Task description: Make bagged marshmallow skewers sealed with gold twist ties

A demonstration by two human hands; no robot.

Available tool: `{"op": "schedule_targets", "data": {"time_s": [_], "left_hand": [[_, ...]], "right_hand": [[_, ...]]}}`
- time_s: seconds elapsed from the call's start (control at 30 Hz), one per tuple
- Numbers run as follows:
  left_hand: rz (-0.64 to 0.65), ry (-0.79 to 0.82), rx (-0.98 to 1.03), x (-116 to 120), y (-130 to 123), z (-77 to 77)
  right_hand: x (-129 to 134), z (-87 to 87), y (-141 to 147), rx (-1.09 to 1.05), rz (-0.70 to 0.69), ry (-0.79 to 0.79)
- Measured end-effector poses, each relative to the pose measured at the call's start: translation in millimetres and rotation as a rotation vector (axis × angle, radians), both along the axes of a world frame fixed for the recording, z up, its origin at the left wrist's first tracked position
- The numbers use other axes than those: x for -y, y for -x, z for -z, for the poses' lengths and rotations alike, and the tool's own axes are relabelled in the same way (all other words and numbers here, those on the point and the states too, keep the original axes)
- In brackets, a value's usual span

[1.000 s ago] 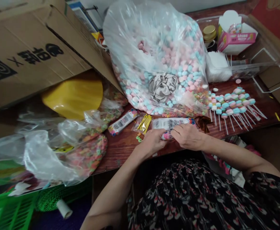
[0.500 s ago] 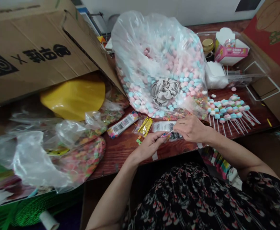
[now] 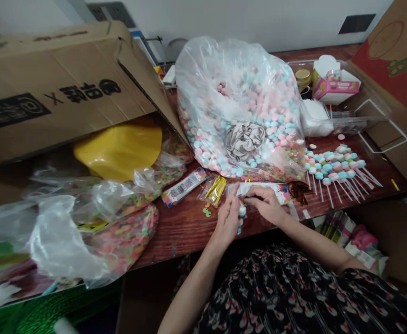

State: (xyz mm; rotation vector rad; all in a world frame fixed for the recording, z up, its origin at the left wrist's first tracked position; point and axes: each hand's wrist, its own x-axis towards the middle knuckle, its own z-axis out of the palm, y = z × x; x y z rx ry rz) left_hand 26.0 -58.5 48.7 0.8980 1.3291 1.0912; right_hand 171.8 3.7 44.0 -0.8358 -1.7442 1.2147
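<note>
My left hand (image 3: 228,218) is at the table's front edge, its fingers straight and close together along a marshmallow skewer (image 3: 242,212) that seems to be in clear wrap. Pale blue and white pieces of it show beside the palm. From the right, my right hand (image 3: 265,204) pinches at the upper end of the skewer; what its fingertips hold is too small to make out. Left of my hands lie a small bag of yellow twist ties (image 3: 216,189) and a few green gummy pieces (image 3: 206,211). Behind the hands is a white printed packet (image 3: 276,189).
A big clear bag of marshmallows (image 3: 241,97) stands at the back. Several finished marshmallow skewers (image 3: 335,167) lie at the right, below a clear plastic bin (image 3: 349,125). A cardboard box (image 3: 50,93) and bagged gummies (image 3: 130,236) take up the left.
The view has shifted. My left hand has turned upright, and the marshmallow skewer now shows beside it. My right hand has come lower and nearer, uncovering the white packet and dark foil behind.
</note>
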Motion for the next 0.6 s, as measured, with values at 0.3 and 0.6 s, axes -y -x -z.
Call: {"op": "schedule_targets", "data": {"time_s": [0.3,0.6], "left_hand": [[0.272,0.081,0.098,2,14,-1.5],[0.471,0.324,0.231,5,27,9.5]], "right_hand": [[12,5.2,5,0.061,0.062,-0.134],[2,-12.2,-30,0.585,-0.312,-0.942]]}}
